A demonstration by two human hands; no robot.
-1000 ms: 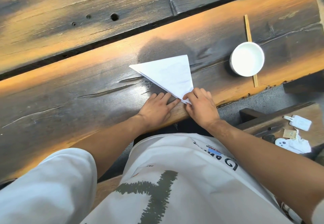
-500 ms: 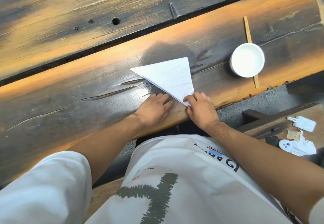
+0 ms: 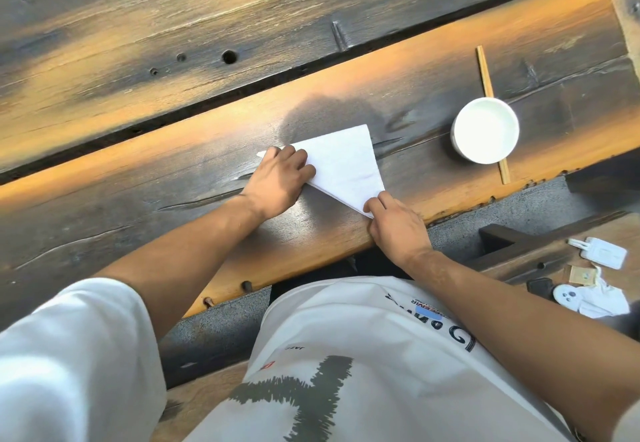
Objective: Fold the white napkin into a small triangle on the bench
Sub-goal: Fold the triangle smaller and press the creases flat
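The white napkin (image 3: 346,164) lies on the desk (image 3: 173,206) already folded into a triangle, near the front edge, so you are in the middle of the folding, at the step of making the triangle smaller. I judge that one more fold is needed, because the shape is not yet small.

Your left hand (image 3: 277,182) rests on the left part of the napkin, close to its far-left corner. The fingers (image 3: 298,157) lie rather straight and flat on the paper and press it down; they do not curl round anything. Your right hand (image 3: 394,223) is at the near corner, the one pointing toward you. Its fingers are bent, and they seem to pinch the tip of that corner, though the view is too small here to be sure whether the paper is lifted or only held down.

For the next move, I think you must bring one corner over to meet another, keep the edges together, and then press along the new crease. The paper is thin and has several layers, so the layers may slide apart if you move too quickly.

The white bowl (image 3: 485,130) and the chopsticks (image 3: 485,71) stand well apart, on the right.
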